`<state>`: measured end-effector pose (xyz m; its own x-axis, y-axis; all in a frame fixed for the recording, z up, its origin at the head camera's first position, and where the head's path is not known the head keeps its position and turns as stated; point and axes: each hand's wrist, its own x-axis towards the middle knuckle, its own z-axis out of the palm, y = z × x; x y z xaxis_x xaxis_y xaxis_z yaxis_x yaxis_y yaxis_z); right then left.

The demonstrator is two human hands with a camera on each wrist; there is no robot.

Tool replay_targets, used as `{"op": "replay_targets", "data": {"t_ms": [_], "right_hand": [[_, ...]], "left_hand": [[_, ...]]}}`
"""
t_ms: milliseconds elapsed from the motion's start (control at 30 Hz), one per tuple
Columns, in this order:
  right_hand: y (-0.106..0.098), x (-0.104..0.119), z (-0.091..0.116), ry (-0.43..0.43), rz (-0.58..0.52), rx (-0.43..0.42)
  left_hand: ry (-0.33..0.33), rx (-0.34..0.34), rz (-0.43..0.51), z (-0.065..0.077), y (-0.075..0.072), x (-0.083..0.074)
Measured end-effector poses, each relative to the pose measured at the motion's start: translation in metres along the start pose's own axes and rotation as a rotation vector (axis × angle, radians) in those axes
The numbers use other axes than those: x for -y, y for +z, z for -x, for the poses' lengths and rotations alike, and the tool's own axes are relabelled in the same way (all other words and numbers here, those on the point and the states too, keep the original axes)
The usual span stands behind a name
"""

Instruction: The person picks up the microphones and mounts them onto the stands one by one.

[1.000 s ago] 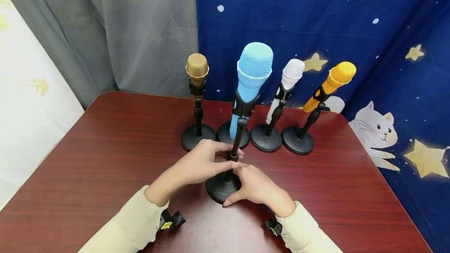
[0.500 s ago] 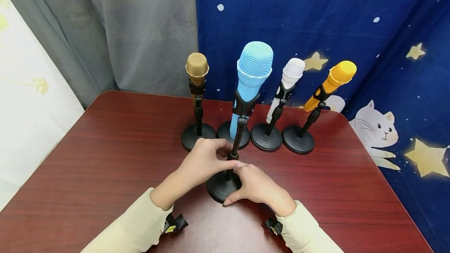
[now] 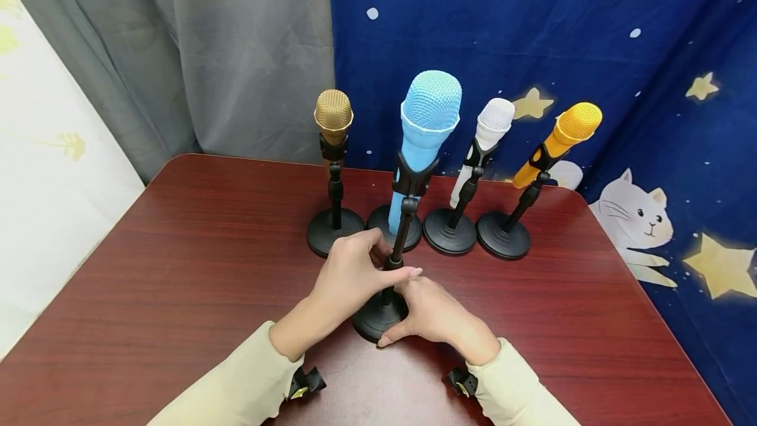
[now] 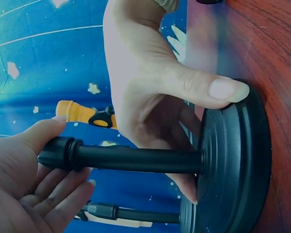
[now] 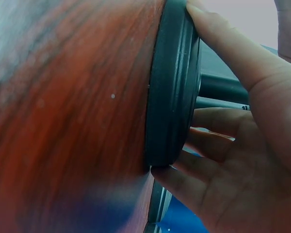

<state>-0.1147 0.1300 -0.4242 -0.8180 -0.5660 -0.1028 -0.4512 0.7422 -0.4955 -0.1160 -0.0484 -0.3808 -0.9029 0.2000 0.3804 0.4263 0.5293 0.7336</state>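
Note:
A large light-blue microphone (image 3: 428, 117) sits in the clip of a black desk microphone stand (image 3: 374, 322), which stands on the table in front of me. My left hand (image 3: 349, 275) is around the stand's upright at its collar (image 4: 63, 154); the thumb lies on one side and the fingers on the other. My right hand (image 3: 434, 314) grips the round base, thumb on its near edge and fingers around the far side, as the right wrist view shows at the base rim (image 5: 172, 97). The left hand partly hides the upright.
Behind stand a gold microphone (image 3: 333, 114), a white one (image 3: 494, 120) and a yellow one (image 3: 575, 125), each on a black stand. Another black base (image 3: 414, 236) shows partly behind the blue microphone. The reddish-brown table (image 3: 195, 261) ends at curtains.
My left hand has turned around the collar, its wrist shifting right and its thumb now reaching farther right past the upright. The right hand keeps its grip on the base; the microphone barely moves.

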Motion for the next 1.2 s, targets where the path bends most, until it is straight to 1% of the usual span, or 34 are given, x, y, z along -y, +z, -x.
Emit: {"op": "replay_targets", "data": {"t_ms": [100, 200, 333, 400, 467, 500, 600, 667, 733, 800, 900, 1000, 1100, 1200], "right_hand": [[0.0, -0.001, 0.001, -0.006, -0.006, -0.005], [0.0, -0.001, 0.002, -0.01, -0.018, -0.004], [0.0, 0.0, 0.003, -0.002, -0.037, 0.001], [0.0, 0.0, 0.002, 0.005, -0.04, 0.0], [0.001, 0.001, 0.002, 0.012, -0.042, -0.004], [0.001, 0.001, 0.002, 0.016, -0.044, -0.005], [0.001, 0.001, 0.001, 0.024, -0.052, -0.014], [0.001, 0.0, 0.001, 0.026, -0.047, -0.018], [0.001, 0.0, 0.001, 0.027, -0.03, -0.017], [0.001, 0.001, 0.0, 0.029, -0.011, -0.011], [0.001, 0.001, 0.0, 0.034, 0.013, -0.003], [0.001, 0.001, 0.0, 0.034, 0.031, -0.004], [0.001, 0.001, -0.001, 0.034, 0.039, -0.005], [0.0, 0.002, -0.001, 0.032, 0.034, 0.0]], "left_hand": [[0.002, -0.013, -0.002, 0.0, 0.002, -0.001], [0.005, -0.011, -0.007, 0.001, 0.002, -0.002], [0.002, 0.008, -0.021, 0.002, 0.002, -0.002], [0.006, 0.036, -0.013, 0.002, 0.001, -0.002], [0.022, 0.091, 0.028, 0.001, -0.001, -0.001], [0.033, 0.13, 0.052, 0.001, -0.003, -0.001], [0.077, 0.271, 0.128, -0.002, -0.008, 0.0], [0.091, 0.354, 0.164, -0.005, -0.013, 0.002], [0.095, 0.412, 0.188, -0.006, -0.018, 0.003], [0.075, 0.447, 0.226, -0.008, -0.022, 0.005], [0.051, 0.457, 0.255, -0.009, -0.024, 0.007], [0.028, 0.431, 0.258, -0.01, -0.023, 0.007], [0.011, 0.378, 0.269, -0.01, -0.021, 0.007], [0.002, 0.304, 0.271, -0.009, -0.018, 0.005]]}}
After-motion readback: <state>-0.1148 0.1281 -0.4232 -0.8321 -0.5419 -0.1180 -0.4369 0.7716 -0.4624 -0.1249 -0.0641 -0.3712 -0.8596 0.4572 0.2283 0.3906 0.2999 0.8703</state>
